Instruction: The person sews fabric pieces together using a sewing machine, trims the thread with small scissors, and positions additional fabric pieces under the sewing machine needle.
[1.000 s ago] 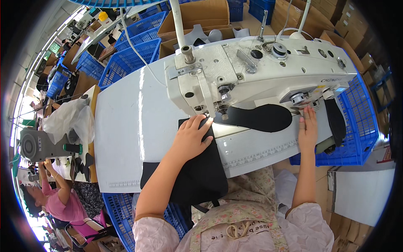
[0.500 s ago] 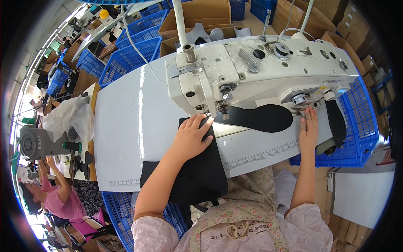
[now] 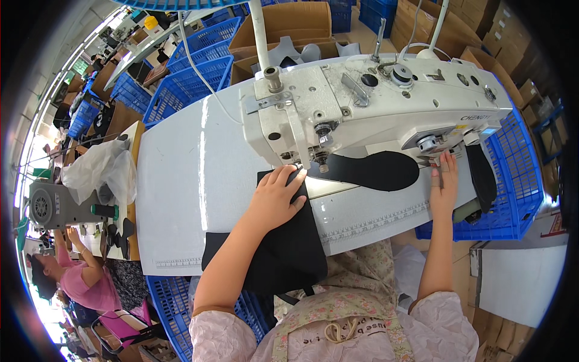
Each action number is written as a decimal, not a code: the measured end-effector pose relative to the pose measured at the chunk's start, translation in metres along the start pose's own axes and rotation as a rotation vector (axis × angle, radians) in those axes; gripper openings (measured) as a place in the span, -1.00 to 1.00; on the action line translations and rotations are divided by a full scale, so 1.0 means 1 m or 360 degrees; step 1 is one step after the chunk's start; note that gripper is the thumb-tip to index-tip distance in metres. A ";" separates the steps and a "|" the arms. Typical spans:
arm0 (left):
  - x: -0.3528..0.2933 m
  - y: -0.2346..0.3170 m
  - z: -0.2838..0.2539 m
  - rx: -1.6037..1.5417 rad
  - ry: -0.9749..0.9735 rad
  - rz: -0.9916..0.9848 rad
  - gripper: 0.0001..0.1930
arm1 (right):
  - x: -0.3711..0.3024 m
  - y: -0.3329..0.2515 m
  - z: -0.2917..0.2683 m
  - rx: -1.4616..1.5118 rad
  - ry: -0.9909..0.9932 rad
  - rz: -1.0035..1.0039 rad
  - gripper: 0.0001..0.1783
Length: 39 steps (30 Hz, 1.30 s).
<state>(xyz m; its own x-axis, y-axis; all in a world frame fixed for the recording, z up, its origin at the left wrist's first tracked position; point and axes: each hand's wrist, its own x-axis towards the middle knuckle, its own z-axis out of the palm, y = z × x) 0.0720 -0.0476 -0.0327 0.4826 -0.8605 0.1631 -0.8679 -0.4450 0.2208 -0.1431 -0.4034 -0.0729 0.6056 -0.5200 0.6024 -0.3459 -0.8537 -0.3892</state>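
My left hand [image 3: 276, 199] lies on a black fabric piece [image 3: 289, 241], fingertips close to the needle area of a white sewing machine [image 3: 374, 102] and thumb spread. The fabric hangs over the table's near edge toward my lap. A black sole-shaped piece [image 3: 380, 172] extends to the right from under the machine head. Beyond its rounded end, my right hand [image 3: 444, 184] is below the machine's right part, its fingers closed on a thin metal tool that looks like thread snips, mostly hidden. Another black sole-shaped piece [image 3: 480, 175] lies right of that hand.
The white table [image 3: 169, 181] has a printed ruler along its near edge. Blue crates stand behind it, under it and at the right [image 3: 512, 175]. Cardboard boxes [image 3: 283, 24] are at the back. At far left, a person in pink [image 3: 90, 283] works beside another machine [image 3: 54, 202].
My right fingers have shifted slightly and a thin metal tool now shows between them. The left hand and the black fabric have stayed in place.
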 end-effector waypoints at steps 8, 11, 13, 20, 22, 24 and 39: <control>-0.004 0.005 -0.004 0.0103 -0.0050 -0.0057 -0.46 | 0.036 -0.139 0.026 0.0552 -0.0434 -0.0753 -0.70; -0.002 0.022 -0.001 0.0173 -0.0051 -0.0132 -0.42 | 0.043 -0.166 0.067 0.0632 -0.0552 -0.0994 -0.75; -0.005 0.031 0.003 0.0187 -0.0020 -0.0165 -0.38 | 0.044 -0.169 0.080 0.0522 -0.0747 -0.1039 -0.78; -0.011 0.030 0.018 0.0258 0.0055 -0.0218 -0.28 | 0.042 -0.169 0.091 0.0474 -0.0813 -0.1094 -0.85; -0.010 0.028 0.018 0.0247 0.0044 -0.0216 -0.28 | 0.040 -0.169 0.093 0.0453 -0.0768 -0.1152 -0.81; -0.009 0.027 0.020 0.0268 0.0064 -0.0199 -0.29 | 0.037 -0.171 0.095 0.0445 -0.0676 -0.1090 -0.79; -0.015 0.034 0.025 0.0382 0.0049 -0.0262 -0.35 | 0.009 -0.188 0.081 0.0263 -0.0807 -0.0805 -0.75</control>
<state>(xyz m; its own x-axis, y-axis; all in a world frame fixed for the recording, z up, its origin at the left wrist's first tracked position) 0.0318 -0.0559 -0.0515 0.6196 -0.7654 0.1737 -0.7787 -0.6272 0.0137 -0.0144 -0.2450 -0.0508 0.9337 0.0471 0.3551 0.1518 -0.9499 -0.2732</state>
